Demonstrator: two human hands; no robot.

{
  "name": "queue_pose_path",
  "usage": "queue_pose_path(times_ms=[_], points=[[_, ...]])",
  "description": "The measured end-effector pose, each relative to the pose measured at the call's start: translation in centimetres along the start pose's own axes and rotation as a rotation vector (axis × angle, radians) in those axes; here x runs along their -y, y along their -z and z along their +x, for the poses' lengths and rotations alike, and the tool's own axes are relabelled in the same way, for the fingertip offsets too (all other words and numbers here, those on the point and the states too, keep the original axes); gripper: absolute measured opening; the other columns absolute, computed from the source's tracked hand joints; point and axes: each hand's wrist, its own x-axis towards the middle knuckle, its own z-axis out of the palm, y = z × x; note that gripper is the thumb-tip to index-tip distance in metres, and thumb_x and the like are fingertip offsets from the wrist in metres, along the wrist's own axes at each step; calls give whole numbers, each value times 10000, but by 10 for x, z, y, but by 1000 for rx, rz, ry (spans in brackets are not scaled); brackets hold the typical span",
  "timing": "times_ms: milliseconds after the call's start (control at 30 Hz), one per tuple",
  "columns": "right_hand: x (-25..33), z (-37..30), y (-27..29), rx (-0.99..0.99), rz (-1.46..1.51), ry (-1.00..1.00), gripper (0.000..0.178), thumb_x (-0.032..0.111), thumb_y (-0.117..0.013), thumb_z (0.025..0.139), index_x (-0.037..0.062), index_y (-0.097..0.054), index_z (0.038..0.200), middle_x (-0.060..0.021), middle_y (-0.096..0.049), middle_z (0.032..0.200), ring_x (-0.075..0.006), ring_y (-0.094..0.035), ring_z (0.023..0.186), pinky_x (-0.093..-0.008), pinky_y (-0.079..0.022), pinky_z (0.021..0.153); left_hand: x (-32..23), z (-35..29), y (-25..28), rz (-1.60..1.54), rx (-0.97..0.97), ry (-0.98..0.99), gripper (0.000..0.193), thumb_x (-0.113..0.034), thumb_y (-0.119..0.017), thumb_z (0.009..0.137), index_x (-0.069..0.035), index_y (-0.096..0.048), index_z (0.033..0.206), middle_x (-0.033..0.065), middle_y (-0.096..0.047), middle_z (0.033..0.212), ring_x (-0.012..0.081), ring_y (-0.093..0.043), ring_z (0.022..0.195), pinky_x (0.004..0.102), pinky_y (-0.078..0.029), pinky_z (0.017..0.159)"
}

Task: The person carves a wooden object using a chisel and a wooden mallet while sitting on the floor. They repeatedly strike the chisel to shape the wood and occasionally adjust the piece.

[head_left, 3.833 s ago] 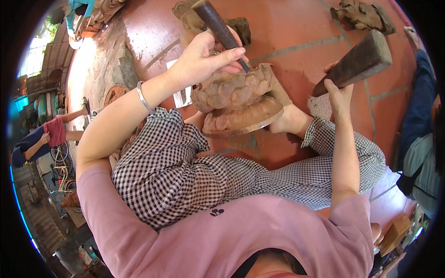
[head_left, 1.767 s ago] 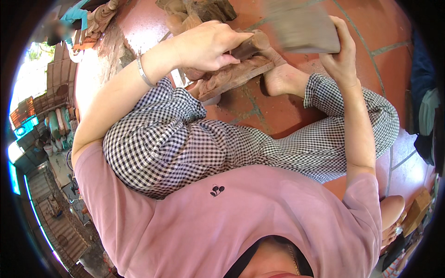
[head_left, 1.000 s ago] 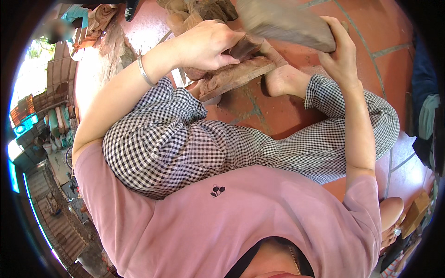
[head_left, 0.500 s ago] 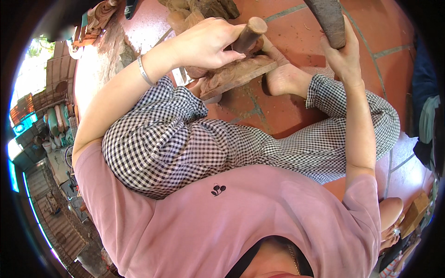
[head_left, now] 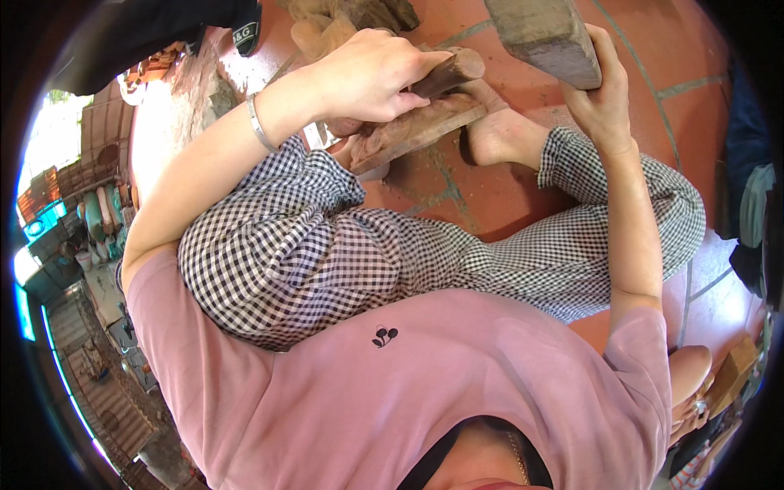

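My left hand (head_left: 371,77) is closed around the thick, round-ended wooden handle of a chisel (head_left: 459,69); the blade is hidden. Below the handle, a carved brown wood piece (head_left: 420,135) with a flat edge rests tilted between my bare feet. To the right, my right hand (head_left: 603,94) grips a blocky wooden mallet (head_left: 545,45) raised above the floor. The mallet is apart from the chisel handle, and its top is cut off by the picture's edge.
My bare foot (head_left: 506,135) is close to the carving, on red floor tiles (head_left: 682,49). More carved wood (head_left: 371,15) lies beyond my left hand. A person's dark-clothed leg (head_left: 155,37) is at the upper left. Dark blue cloth (head_left: 747,139) hangs at the right edge.
The mallet has swung left and turned, showing its broad face. The chisel handle leans further right and lower in my left hand. At upper left, the other person's leg has come further into view.
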Motion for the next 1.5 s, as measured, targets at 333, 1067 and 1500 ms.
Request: queue_pose_path(times_ms=[333,1067,1500], points=[[-1,5,2,42,43,-30,410,-43,-630,773,15,-574,1175,-103,-656,1036,-196,-628,927,-302,-496,836,5,-6,2,-83,-25,6,373,-224,-740,768,-28,-606,1056,171,-637,745,370,-638,713,431,-514,634],[-6,-4,-8,-124,172,-100,508,-106,-609,672,17,-587,1164,-139,-631,1015,-304,-621,953,-338,-497,844,3,-5,-7,40,-31,-4,356,-230,-753,736,-46,-617,1007,146,-631,704,345,-654,729,441,-528,646],[6,8,4,55,-235,162,470,-89,-626,714,15,-589,1171,-113,-659,1046,-219,-643,942,-298,-506,828,15,-14,-22,45,-236,-92,360,-244,-751,720,-61,-634,1006,138,-647,734,346,-658,727,438,-536,634]])
